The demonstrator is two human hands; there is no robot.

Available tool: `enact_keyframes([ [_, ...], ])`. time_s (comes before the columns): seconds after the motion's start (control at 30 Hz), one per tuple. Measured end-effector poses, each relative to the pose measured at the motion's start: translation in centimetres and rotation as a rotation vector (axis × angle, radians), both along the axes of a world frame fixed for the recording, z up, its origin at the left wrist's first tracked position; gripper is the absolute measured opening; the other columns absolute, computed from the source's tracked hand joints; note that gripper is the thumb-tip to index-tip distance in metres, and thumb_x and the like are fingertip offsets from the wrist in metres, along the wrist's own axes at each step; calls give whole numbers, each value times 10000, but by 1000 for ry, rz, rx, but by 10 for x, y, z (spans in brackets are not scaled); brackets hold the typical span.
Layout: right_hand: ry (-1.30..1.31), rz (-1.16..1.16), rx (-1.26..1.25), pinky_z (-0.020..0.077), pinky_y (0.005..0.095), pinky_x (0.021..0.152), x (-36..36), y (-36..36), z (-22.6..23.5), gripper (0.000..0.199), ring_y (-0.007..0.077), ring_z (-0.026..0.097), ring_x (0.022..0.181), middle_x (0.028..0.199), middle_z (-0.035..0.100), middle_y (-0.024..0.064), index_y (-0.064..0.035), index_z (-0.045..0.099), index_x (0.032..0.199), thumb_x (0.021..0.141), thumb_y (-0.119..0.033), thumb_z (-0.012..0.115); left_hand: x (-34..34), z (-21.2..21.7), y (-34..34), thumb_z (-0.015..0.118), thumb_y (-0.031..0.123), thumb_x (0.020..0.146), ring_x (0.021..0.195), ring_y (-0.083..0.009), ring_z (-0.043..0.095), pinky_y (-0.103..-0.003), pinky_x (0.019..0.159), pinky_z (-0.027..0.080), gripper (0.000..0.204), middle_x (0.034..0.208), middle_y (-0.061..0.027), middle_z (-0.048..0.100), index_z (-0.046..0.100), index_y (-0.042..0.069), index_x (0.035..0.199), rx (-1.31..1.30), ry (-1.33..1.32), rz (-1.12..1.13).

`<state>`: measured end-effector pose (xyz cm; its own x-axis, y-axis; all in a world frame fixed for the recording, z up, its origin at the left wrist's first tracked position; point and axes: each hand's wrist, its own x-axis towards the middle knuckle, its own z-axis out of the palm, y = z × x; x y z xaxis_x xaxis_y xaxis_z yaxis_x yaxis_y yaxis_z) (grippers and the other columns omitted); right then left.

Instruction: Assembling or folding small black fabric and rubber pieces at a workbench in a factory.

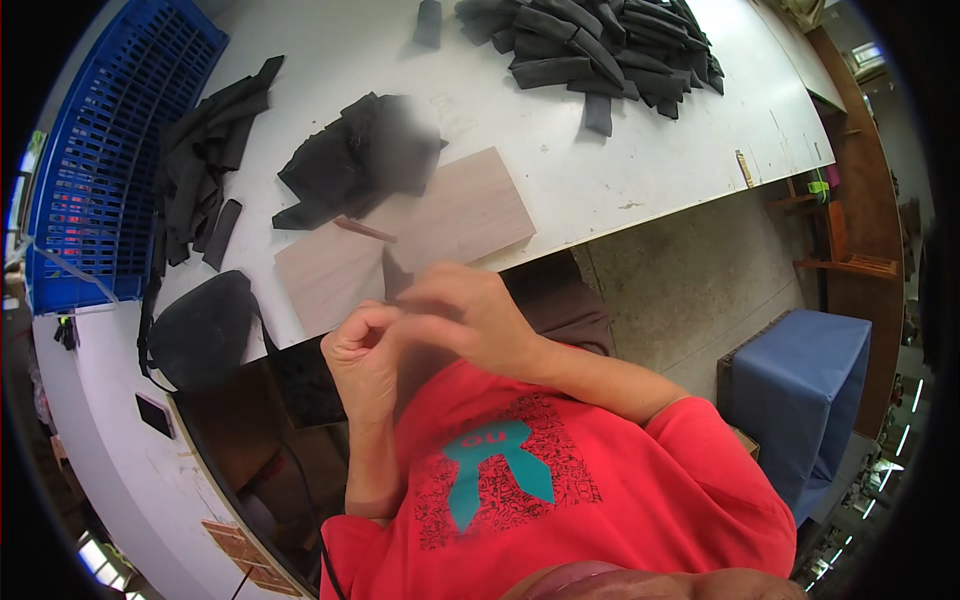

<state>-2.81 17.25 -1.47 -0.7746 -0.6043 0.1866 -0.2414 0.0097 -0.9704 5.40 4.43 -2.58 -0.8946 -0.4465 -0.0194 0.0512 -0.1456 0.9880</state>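
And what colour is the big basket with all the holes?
The basket is blue, seen best in the head view.

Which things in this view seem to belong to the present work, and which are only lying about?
Probably the job:
dark piece by the left hand and right hand
pale board
dark cloth heap overlapping it
far pile of dark strips

Probably just lying about:
black bag
flat dark device
blue box-shaped thing

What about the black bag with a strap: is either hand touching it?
No, the black bag lies farther left, with a visible gap between it and the nearer left hand.
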Motion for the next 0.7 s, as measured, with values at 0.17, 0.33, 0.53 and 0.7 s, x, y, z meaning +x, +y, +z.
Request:
enact_keyframes([
  [0.17, -45, 26, 40, 448, 283, 537, -6, 0, -6, 122, 197, 576, 604, 695, 572, 100, 17, 633, 786, 728, -83, 670, -1, -3, 12, 628, -12, 792, 606, -55, 518, -189, 540, 424, 58, 694, -20, 571, 572, -24, 783, -260, -95, 75],
  [0.33, 311, -128, 168, 465, 351, 569, -1, -10, -20, 117, 288, 569, 622, 721, 555, 126, 16, 627, 796, 685, -21, 621, -8, -25, 26, 558, -81, 788, 474, -24, 480, -179, 413, 388, 105, 706, -40, 582, 530, -26, 872, -566, -92, 374],
  [0.53, -495, 33, 110, 407, 229, 495, -15, -5, -20, 130, 105, 499, 535, 656, 601, 67, 17, 613, 782, 679, -44, 663, -12, 6, 2, 549, -82, 731, 388, -28, 329, -165, 374, 236, 216, 648, -33, 528, 484, 13, 913, 668, -62, 40],
  [0.7, -1168, 209, -146, 371, 201, 482, -12, 0, -31, 105, 86, 464, 528, 648, 567, 16, -37, 618, 759, 759, -119, 683, -8, -14, 0, 522, -95, 709, 441, -15, 345, -164, 391, 253, 203, 761, -24, 523, 509, -4, 891, 113, -204, 76],
])
